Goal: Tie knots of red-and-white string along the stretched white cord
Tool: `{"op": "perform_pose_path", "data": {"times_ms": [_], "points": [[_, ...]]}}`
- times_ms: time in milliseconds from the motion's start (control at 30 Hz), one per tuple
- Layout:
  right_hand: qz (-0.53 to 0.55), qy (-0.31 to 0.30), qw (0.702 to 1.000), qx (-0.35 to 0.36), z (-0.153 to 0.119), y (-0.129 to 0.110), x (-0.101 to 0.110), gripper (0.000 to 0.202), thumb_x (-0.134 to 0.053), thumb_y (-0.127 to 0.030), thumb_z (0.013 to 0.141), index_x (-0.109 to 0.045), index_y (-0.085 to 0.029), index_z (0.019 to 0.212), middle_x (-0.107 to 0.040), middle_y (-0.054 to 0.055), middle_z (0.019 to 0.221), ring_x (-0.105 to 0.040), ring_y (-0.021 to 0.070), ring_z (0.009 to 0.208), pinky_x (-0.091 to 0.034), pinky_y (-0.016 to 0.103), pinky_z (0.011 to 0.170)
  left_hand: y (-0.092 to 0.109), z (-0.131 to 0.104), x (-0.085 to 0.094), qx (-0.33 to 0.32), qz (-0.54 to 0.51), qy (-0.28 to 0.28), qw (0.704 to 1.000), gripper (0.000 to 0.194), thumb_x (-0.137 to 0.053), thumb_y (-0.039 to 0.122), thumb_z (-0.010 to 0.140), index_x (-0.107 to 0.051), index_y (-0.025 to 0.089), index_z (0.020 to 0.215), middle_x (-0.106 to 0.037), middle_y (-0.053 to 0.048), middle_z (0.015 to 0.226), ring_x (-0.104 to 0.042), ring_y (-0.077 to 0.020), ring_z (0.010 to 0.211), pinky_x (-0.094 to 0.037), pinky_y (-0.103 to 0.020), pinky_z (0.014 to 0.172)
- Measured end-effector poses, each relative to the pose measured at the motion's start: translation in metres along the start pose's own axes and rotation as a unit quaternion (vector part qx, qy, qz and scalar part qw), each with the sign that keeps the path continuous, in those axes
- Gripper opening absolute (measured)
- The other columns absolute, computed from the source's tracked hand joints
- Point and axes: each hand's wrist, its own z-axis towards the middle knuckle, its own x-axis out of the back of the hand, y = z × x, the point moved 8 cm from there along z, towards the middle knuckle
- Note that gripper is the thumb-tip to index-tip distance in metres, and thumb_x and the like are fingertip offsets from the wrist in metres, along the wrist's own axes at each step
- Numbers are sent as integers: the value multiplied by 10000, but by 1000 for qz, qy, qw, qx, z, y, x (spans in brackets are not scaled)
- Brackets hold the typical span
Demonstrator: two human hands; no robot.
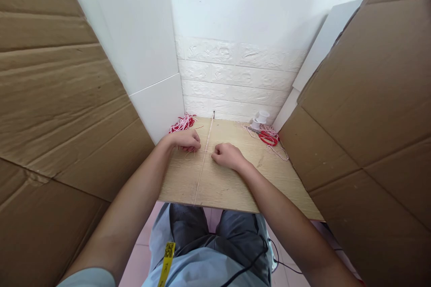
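Fingers curled, your left hand (189, 140) and right hand (229, 156) pinch a thin pale thread (209, 150) across the taut pinkish-white cord (201, 174) over the wooden board (235, 188) — uneven pulling could skew it.

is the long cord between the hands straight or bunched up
Straight; the cord runs in one line across the board.

Matt brown cardboard (363, 98) flanks a wood-grained board (229, 188) below glossy, rough-textured white brickwork (232, 69).
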Motion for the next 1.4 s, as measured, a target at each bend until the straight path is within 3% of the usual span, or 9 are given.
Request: {"op": "perform_pose_path", "data": {"times_ms": [867,1067,1233,1400], "points": [[-2,21,999,-27,4,9,3,231,-548,-320,866,-722,-171,832,-730,108,882,-626,193,779,-318,262,590,-12,0,4,10,-28,6,1000,98,-585,219,596,-598,146,533,-584,-34,486,-468,-103,404,-349,-212,386],[-9,27,999,-32,1,12,5,210,-558,-342,862,-707,-200,825,-725,85,887,-619,196,780,-325,266,600,-15,1,4,3,-39,-11,999,156,-635,283,641,-680,138,606,-556,-20,470,-426,-101,396,-299,-223,370],[-3,44,999,-26,-3,9,10,160,-563,-300,859,-693,-207,854,-703,73,904,-598,197,820,-357,275,667,-17,6,17,-18,-5,57,998,262,-657,386,703,-696,144,611,-509,-2,466,-412,-96,418,-281,-233,395],[4,114,993,2,-7,3,22,121,-602,-291,839,-675,-206,883,-636,100,1036,-515,253,1057,-368,328,855,-14,11,24,-58,27,123,990,226,-719,375,667,-679,153,656,-592,-1,580,-490,-108,531,-327,-221,471]]}}
